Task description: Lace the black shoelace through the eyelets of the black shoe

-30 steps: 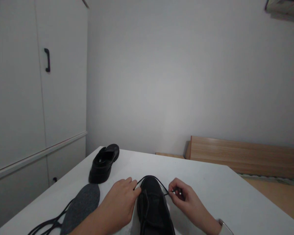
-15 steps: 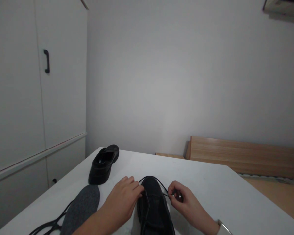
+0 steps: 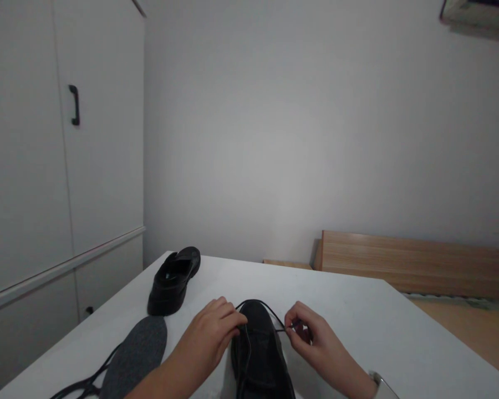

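A black shoe (image 3: 261, 349) lies in front of me with its toe pointing away, its near end cut off by the bottom edge. My left hand (image 3: 216, 332) is at the shoe's left side near the toe, fingers pinched on a thin black shoelace. To the right of the shoe, my right hand (image 3: 305, 332) pinches the same dark shoelace (image 3: 271, 310), which loops round the toe between both hands. A wristband shows on the right wrist. Exactly where the lace enters the shoe is hard to see.
On the white table (image 3: 345, 305), a second black shoe (image 3: 172, 282) stands at the far left. A grey felt insole (image 3: 137, 354) lies nearer, beside a loose black lace (image 3: 85, 382). Behind are a white cabinet (image 3: 103, 166) and a wooden headboard (image 3: 399, 260).
My right hand has lifted very slightly, and my left fingertips have shifted a little over the shoe. Both still pinch the lace. The view has moved slightly.
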The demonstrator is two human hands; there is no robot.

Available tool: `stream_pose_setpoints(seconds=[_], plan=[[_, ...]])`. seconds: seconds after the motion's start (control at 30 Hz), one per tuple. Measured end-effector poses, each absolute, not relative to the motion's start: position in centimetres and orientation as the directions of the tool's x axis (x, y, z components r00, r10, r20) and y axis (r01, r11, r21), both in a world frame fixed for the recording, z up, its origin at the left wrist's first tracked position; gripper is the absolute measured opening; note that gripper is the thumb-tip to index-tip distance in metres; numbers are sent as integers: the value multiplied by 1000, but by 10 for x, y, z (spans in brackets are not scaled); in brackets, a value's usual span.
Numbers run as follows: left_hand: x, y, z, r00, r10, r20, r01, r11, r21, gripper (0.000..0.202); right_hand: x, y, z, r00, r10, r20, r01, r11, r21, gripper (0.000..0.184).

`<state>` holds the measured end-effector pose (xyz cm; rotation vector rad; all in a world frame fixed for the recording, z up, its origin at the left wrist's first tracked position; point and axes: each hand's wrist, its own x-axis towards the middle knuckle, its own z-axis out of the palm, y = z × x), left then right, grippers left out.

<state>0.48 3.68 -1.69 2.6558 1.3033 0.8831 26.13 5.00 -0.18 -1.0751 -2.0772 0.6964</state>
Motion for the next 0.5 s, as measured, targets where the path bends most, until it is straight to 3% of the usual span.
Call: stream_pose_setpoints(seconds=[0.17, 0.27, 0.37, 0.5], plan=[[7, 28, -11, 473, 778, 413, 645, -625, 439, 40, 261, 48, -1, -427, 848, 314, 408, 490, -770, 7], [10, 22, -4, 448, 805, 390, 635, -593, 495, 34, 262, 49, 0, -425, 850, 312, 403, 487, -775, 6], [17, 19, 7, 428, 840, 334, 693, -542, 475, 24, 262, 50, 0, -413, 852, 322, 428, 493, -758, 6], [31, 22, 30, 393, 892, 223, 815, -450, 365, 26, 257, 50, -4, -404, 852, 334, 453, 503, -736, 9]])
